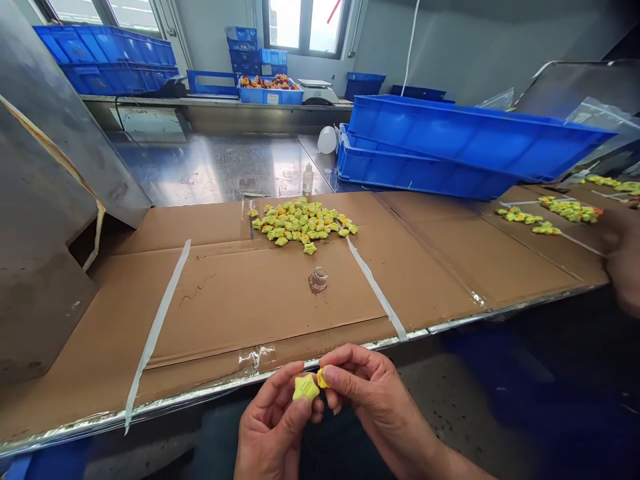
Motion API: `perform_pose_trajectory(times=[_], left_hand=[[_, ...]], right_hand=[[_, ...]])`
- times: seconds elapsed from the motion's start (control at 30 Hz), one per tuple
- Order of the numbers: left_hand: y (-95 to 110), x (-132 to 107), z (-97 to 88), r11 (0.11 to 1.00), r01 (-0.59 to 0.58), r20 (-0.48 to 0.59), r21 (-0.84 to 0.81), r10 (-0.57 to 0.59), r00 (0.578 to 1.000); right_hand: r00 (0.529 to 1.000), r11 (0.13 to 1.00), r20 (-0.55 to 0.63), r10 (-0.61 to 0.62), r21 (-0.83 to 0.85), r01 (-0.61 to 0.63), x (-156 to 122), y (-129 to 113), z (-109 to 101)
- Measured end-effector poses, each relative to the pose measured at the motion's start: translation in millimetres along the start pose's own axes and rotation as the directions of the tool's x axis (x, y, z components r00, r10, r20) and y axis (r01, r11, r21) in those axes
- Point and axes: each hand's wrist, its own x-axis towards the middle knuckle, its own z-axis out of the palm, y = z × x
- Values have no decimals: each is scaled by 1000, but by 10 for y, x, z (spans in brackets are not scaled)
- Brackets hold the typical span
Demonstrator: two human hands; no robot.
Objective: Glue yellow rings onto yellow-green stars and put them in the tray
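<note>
Just past the table's front edge, my left hand (275,423) pinches a small yellow-green star-shaped piece (306,387) between thumb and fingers. Close beside it, my right hand (367,390) grips a smaller yellow-orange piece (321,378), partly covered by the thumb and fingertips. The two pieces meet or nearly meet; I cannot tell whether they are joined. Farther back on the cardboard lies a pile of similar yellow-green star pieces (300,221), some with orange spots. A small clear cup (319,280) stands between the pile and my hands.
Cardboard (215,307) covers the table, with white tape strips (160,327). Behind the pile stands a small bottle (308,179). Stacked blue crates (425,163) sit at back right. A co-worker's blurred hand (625,253) is near more star pieces (570,210). A metal housing (45,220) rises at left.
</note>
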Motion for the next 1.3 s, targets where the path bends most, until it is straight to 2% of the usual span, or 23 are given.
perform_pose_trajectory(times=[0.13, 0.2, 0.4, 0.53, 0.77, 1.3], left_hand=[[12, -2, -18, 988, 147, -33, -56, -149, 988], [6, -7, -19, 981, 180, -52, -70, -184, 982], [-38, 16, -77, 976, 174, -7, -128, -177, 984], [-36, 25, -116, 981, 159, 3, -109, -160, 987], [-13, 19, -53, 977, 169, -33, -131, -175, 984], [-16, 32, -54, 970, 211, 10, -117, -212, 977]], right_hand=[[1000, 1000, 4, 9, -12, -9, -2, -20, 0], [1000, 1000, 3, 18, -24, -18, -4, -34, 2], [999, 998, 32, 31, -47, -30, -15, -44, 14], [999, 999, 5, 45, -18, -45, -2, -30, -3], [997, 997, 4, 75, -25, -74, 22, -29, -47], [998, 996, -20, 63, -58, -65, -3, -19, -35]])
